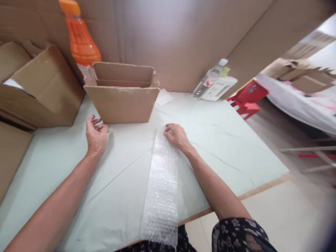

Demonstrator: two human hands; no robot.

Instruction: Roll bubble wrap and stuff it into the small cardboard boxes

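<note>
A long strip of clear bubble wrap (161,189) lies lengthwise on the table, its near end hanging over the front edge. At its far end my right hand (177,136) has thumb and fingers closed on the wrap. My left hand (97,136) rests by the lower left corner of a small cardboard box (122,105), holding nothing, its fingers loosely bent and apart. The box stands upright with its top open; I cannot see down to its bottom.
Larger cardboard boxes (57,91) stand at the left. An orange bottle (82,42) is behind the small box. At the back right are a clear bottle (208,82) and a white bottle (220,87). A red chair (249,96) stands beyond the table's (223,150) right edge.
</note>
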